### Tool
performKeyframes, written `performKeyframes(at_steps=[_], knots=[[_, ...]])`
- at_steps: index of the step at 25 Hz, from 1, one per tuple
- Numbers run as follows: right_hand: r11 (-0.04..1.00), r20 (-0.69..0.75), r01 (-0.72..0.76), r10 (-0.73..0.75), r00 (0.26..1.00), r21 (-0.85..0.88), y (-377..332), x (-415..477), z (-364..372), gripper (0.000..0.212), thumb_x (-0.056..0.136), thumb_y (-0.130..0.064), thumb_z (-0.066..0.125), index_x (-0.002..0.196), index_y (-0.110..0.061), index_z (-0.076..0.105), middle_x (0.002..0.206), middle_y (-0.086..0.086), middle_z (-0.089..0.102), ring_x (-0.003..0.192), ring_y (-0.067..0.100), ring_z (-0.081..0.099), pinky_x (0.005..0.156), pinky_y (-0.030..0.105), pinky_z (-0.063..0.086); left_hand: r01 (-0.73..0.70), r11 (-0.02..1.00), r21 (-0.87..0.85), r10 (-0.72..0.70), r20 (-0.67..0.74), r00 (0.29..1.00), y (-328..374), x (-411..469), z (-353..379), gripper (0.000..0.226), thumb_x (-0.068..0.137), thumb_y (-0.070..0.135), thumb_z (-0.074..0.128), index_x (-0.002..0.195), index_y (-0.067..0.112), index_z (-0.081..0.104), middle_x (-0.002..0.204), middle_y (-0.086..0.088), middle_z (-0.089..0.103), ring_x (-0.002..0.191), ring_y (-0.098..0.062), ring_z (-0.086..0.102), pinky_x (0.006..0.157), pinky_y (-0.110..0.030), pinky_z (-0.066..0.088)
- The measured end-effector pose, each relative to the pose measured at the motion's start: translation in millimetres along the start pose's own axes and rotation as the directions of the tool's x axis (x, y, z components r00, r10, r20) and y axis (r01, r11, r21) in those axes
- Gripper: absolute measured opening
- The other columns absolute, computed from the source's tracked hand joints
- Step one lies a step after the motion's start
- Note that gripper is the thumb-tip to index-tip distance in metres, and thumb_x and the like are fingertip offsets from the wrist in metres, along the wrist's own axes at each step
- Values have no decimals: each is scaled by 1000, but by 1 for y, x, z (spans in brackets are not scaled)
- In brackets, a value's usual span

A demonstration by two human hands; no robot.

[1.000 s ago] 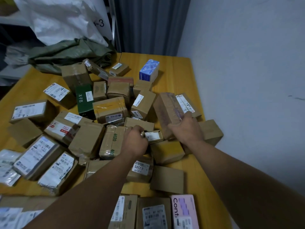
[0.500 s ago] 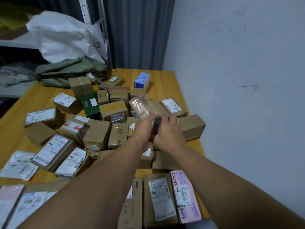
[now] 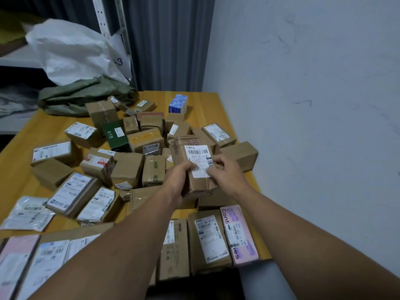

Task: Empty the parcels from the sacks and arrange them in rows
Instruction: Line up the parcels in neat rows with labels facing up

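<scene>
cardboard parcel (image 3: 194, 156) labelled "w1" held by left hand (image 3: 178, 179), right hand (image 3: 226, 173).

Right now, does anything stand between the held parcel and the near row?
The left hand and right hand hold the parcel above the pile; nothing visible blocks it. A flat brown box lies beneath, before the near row.

Two bare arms and hands
The left forearm (image 3: 121, 241) is bare along all its visible length; right forearm (image 3: 303, 230) the same; left hand (image 3: 180, 180) and right hand (image 3: 228, 176) bare too; both forearms broad near the lens, narrowing toward the wrists
</scene>
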State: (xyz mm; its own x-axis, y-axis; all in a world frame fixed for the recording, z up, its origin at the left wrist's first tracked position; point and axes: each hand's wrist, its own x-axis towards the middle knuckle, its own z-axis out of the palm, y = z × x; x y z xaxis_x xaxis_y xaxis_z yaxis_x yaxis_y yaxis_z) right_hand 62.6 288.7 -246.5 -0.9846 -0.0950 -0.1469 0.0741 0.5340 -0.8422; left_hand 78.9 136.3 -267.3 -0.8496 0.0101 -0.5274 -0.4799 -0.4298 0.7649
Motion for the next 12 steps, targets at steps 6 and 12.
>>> performKeyframes(at_steps=[6, 12], knots=[[992, -34, -126, 127, 991, 21, 19, -9, -31, 59, 87, -24, 71, 140, -18, 47, 137, 2, 57, 105, 10, 60, 80, 26, 52, 72, 997, 34, -72, 10, 997, -22, 2, 24, 33, 82, 20, 63, 114, 18, 69, 100, -11, 77, 93, -35, 73, 70, -47, 61], [918, 58, -253, 283, 957, -304, 54, 1, -60, 106, 47, -71, 82, 137, -34, 39, 130, 2, 52, 118, 22, 55, 97, 40, 51, 168, 942, 292, -188, 42, 981, -51, 27, 70, 35, 77, 29, 74, 110, 19, 74, 93, -4, 78, 81, -22, 72, 59, -28, 54]])
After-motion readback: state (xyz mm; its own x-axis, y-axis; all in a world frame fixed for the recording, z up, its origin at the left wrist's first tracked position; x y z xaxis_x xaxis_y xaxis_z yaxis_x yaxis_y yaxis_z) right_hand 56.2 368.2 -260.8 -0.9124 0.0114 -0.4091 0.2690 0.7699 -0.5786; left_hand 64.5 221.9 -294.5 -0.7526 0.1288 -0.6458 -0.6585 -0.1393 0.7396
